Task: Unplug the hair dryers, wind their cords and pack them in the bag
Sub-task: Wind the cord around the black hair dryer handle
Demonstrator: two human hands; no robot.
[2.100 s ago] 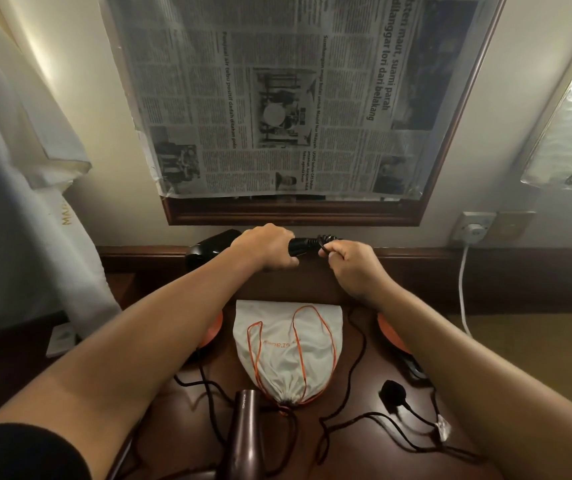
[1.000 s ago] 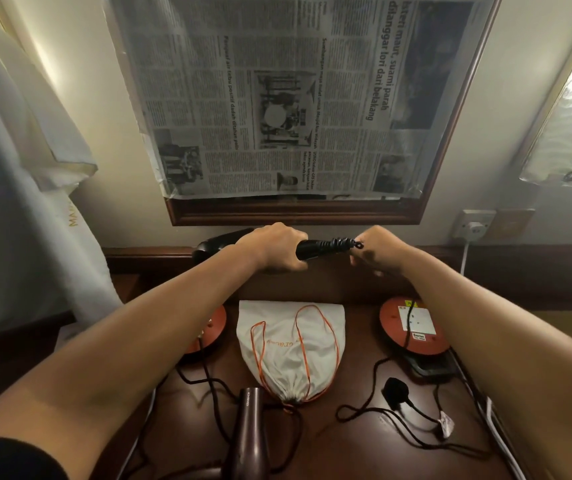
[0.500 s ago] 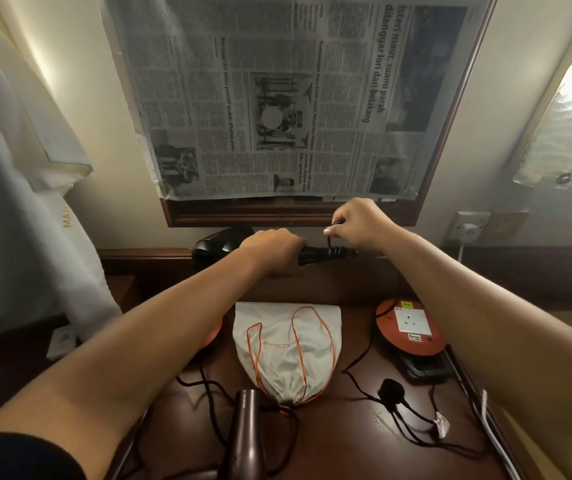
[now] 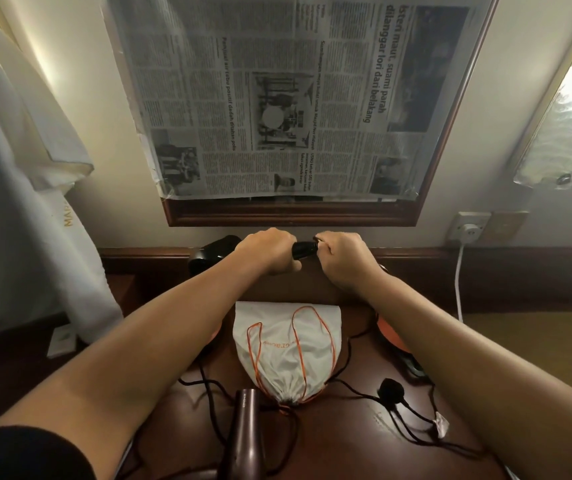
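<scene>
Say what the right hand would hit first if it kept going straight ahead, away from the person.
Probably the wall just under the mirror frame; the right hand points that way, but depth is unclear.

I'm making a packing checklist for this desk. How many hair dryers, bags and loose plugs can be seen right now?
Hair dryers: 2, a black one held up in both hands, and a brown one lying on the desk.
Bags: 1, a white drawstring bag.
Loose plugs: 1, black, on the desk.
Total: 4
</scene>
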